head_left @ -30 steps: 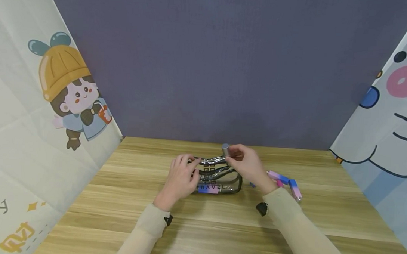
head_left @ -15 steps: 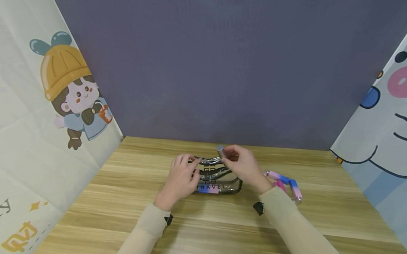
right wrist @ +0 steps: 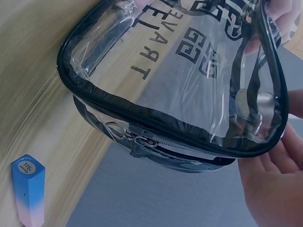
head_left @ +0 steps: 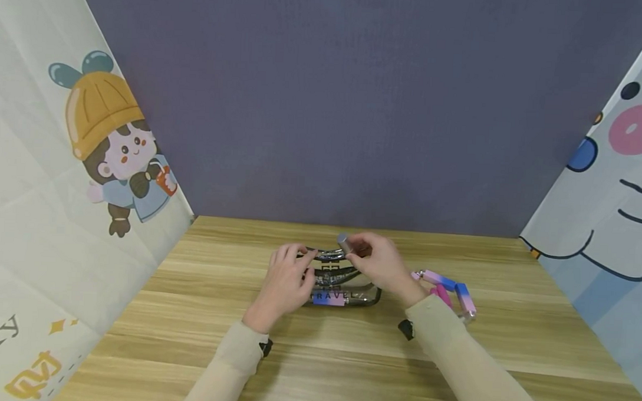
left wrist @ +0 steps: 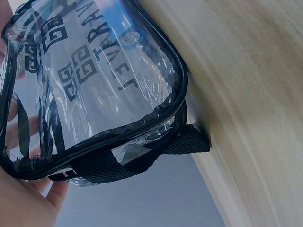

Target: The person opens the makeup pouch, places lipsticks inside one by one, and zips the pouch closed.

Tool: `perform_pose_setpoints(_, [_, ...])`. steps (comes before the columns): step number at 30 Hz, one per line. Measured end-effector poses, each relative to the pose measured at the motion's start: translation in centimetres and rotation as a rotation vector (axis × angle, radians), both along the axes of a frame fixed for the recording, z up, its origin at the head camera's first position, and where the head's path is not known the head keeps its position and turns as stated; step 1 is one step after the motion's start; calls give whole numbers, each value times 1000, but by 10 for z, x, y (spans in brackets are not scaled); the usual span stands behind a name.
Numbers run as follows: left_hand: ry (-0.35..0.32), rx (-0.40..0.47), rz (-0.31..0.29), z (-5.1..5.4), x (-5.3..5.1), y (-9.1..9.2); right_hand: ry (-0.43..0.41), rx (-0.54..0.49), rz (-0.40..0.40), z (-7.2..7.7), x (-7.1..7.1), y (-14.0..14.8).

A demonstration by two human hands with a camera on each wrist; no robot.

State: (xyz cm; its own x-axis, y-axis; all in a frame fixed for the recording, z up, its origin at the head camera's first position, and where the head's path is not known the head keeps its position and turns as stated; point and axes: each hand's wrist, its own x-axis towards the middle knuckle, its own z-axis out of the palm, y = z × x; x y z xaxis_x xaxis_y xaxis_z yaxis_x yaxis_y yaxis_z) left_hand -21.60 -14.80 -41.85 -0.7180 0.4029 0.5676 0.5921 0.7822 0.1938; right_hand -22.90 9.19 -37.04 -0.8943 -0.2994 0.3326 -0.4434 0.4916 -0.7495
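A clear zip bag (head_left: 369,296) with black trim and "TRAVEL" lettering stands on the table, its zip partly undone in the right wrist view. Inside it, near the bottom, lies a blue-and-pink lipstick tube (head_left: 329,300). My left hand (head_left: 283,282) grips the bag's left side; in the left wrist view, fingers show through the plastic (left wrist: 109,104). My right hand (head_left: 383,263) pinches a silver cylinder (head_left: 344,243), tilted, at the bag's upper rim. That cylinder (right wrist: 258,105) appears behind the clear plastic in the right wrist view. Its lower end is hidden by the fingers.
Right of the bag lie several pink-and-blue tubes (head_left: 464,299) and a magenta item (head_left: 441,295), partly behind the right forearm. One blue-and-pink tube (right wrist: 28,189) carries a round "115" label. A dark upright panel (head_left: 356,107) borders the table's back edge.
My right hand has moved left and slightly downward with the silver cylinder, which has gone from nearly upright to leaning left. My left hand stays on the bag.
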Motion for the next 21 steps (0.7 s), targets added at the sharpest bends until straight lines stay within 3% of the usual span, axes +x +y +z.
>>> perform_pose_setpoints(11, [2, -7, -1, -1, -2, 0, 69, 98, 22, -2, 1, -4])
perform_pose_setpoints(21, [-1, -8, 1, 0, 0, 0, 84, 210, 7, -1, 3, -8])
